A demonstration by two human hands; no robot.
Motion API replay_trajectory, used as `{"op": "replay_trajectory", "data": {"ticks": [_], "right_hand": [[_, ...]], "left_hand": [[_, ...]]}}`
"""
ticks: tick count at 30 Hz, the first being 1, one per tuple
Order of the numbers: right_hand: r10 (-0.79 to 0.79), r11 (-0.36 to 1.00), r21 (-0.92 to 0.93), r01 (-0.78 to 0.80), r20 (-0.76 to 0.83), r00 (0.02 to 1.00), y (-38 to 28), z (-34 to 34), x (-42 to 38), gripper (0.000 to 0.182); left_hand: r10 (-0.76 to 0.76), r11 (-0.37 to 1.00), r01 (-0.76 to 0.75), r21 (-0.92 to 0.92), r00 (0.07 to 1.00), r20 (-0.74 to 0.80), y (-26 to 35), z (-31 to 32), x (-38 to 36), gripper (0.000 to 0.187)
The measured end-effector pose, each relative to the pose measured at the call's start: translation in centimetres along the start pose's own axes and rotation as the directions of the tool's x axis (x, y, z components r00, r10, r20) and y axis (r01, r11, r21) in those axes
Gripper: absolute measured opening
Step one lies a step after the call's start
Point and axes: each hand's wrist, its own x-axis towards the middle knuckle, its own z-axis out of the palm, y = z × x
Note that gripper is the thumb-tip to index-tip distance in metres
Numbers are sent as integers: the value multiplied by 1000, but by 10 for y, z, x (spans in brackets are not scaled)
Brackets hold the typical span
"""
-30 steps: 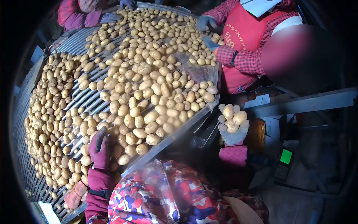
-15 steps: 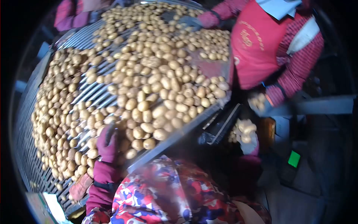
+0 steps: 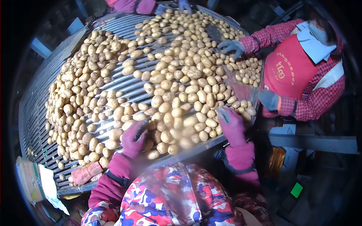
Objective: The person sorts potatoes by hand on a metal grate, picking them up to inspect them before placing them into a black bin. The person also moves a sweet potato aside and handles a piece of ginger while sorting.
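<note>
Potatoes (image 3: 192, 89) lie heaped across a slatted metal sorting table (image 3: 34, 120). My left hand (image 3: 134, 139), in a purple glove, is at the front edge among potatoes, thumb and fingers apart, with no potato visible in its grasp. At the front right corner, my right hand (image 3: 232, 126), also gloved in purple, has its fingers extended beside the potatoes; nothing shows in it. Between both hands, a few potatoes (image 3: 184, 137) look blurred near the front rim. A reddish cloth-like bundle (image 3: 86, 173) rests at the table's front left.
To the right, a co-worker in a red apron (image 3: 288, 67) has one gloved hand (image 3: 232, 48) over potatoes and another (image 3: 269, 100) by the table's edge. Another person's sleeves (image 3: 132, 6) show at the far side. A cardboard box (image 3: 28, 180) stands front left.
My right hand, earlier below the table's right edge with potatoes, has come up to the front corner and no longer holds them. The co-worker's lower hand no longer shows potatoes. The view has shifted.
</note>
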Motion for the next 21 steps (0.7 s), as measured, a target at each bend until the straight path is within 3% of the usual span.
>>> {"op": "replay_trajectory", "data": {"ticks": [1,3,4,5,6,7,10,13,15,17,19,21], "right_hand": [[-102,995,-5,102,44,994,-6,14,18,25],[-80,994,-67,91,157,984,-9,45,42,29],[-66,960,-247,130,250,966,-13,59,53,31],[-37,890,-417,182,332,943,-17,73,61,33],[-64,736,-621,269,332,941,-18,91,65,31],[-80,730,-620,288,341,937,-22,102,71,31],[64,543,-778,316,413,908,-31,122,86,19],[116,528,-791,309,427,897,-42,123,91,19],[110,580,-768,270,403,909,-46,112,93,18],[133,716,-640,277,515,846,-49,90,97,23],[137,730,-602,324,594,793,-12,90,95,30],[67,878,-426,218,560,826,42,107,75,30]], "left_hand": [[-4,1000,4,-2,1000,9,0,0,0,41],[-5,1000,5,-25,1000,-21,-6,1,-2,40],[-30,999,30,-33,1000,2,-5,1,-2,41],[-52,998,53,-43,998,26,-4,0,-3,41],[-61,997,62,-42,998,9,-5,0,-4,41],[-42,999,42,-32,999,-5,-5,1,-4,41],[-22,1000,22,-8,999,-30,-6,3,-3,40],[-62,998,62,-20,998,-2,-3,1,-2,39],[-57,998,57,-19,998,-23,-2,1,-1,39],[-106,994,108,-33,992,67,6,-8,3,40],[-116,992,119,-44,991,62,7,-7,3,41],[-110,989,111,-101,994,11,9,-6,6,38]]}}
